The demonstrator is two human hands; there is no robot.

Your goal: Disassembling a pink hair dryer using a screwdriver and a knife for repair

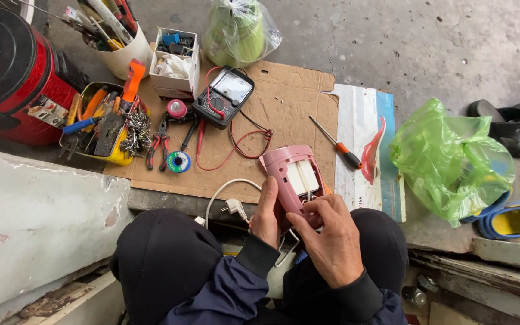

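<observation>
The right hand (332,244), low and centre-right in the frame, has its fingers curled and pinched together at the open underside of a pink appliance housing (290,174); what they pinch is too small to tell, perhaps a thin wire by the white insert inside. The left hand (267,213) wraps the housing's left flank, fingers pressed against the plastic, holding it tilted over the person's lap just below the middle of the frame.

A white cord with plug (235,207) hangs loose just left of that hand; a snag could jerk the housing. A slip of the pinch could likely drop a small part between the knees. Further out, on the cardboard sheet (284,102), a screwdriver (338,144) lies right of the housing, and a multimeter (224,96) with red leads sits above.
</observation>
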